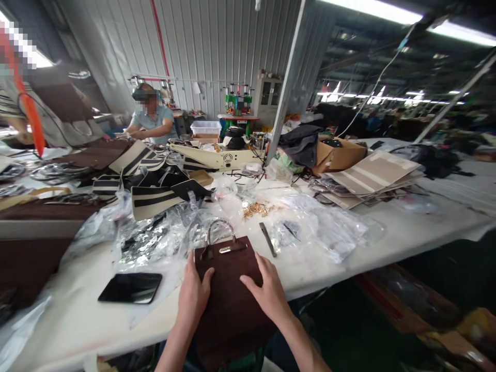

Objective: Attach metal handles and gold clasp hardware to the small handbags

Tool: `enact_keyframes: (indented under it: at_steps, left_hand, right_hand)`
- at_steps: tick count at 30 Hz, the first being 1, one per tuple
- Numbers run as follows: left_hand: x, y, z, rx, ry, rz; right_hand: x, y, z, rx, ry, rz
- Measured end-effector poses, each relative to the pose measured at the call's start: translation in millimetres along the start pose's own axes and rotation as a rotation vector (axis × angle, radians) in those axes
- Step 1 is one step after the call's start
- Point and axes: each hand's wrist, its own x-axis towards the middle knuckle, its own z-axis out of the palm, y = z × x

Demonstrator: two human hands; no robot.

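A dark brown bag panel (pixel 229 299) hangs over the table's front edge, between my two hands. My left hand (pixel 195 292) grips its left edge, thumb on the face and fingers behind. On the opposite edge my right hand (pixel 269 289) does the same. An arched handle (pixel 220 221) rises from the panel's top, and a shiny metal plate (pixel 232 248) lies across it near the upper edge. Just beyond the right fingers rests a narrow dark strip (pixel 268 240). Small gold-coloured metal pieces (pixel 256 209) are heaped on clear plastic farther back.
A black phone (pixel 130 288) lies left on the white table (pixel 83 320). Clear plastic bags (pixel 151 240) and striped bag pieces (pixel 158 199) crowd behind it. At right are flat boards (pixel 375 173) and a cardboard box (pixel 339 154). A person (pixel 153 121) sits across, at the back left.
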Motion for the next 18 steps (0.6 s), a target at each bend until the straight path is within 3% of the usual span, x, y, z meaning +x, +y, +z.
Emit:
enact_keyframes:
  at_steps: [3,5,9,13,15,18]
  left_hand:
    - [-2.6,9.2,-4.0,0.013,-0.052,-0.005]
    - [-3.0,13.6,-6.9,0.039,-0.085,-0.017]
    - [-2.5,18.3,-8.8,0.064,-0.097,-0.045]
    - [-5.4,19.0,-5.0,0.073,-0.05,-0.075]
    - [-7.2,14.6,-2.4,0.069,-0.023,-0.091]
    - [-3.2,-0.7,3.5,0.034,0.004,-0.077]
  right_hand:
    - [9.9,-9.3,-16.5,0.026,-0.036,-0.004]
    - [33.5,-20.6,-35.9,0.047,-0.027,-0.04]
    - [124.9,-35.1,-67.3,-0.059,0.026,-0.138]
    - [218.8,-26.7,-54.9,-0.294,-0.103,-0.077]
    - [244.2,-21.7,-40.2,-0.362,-0.166,-0.037]
    - [258.7,-18.6,-24.2,-0.456,-0.222,0.003]
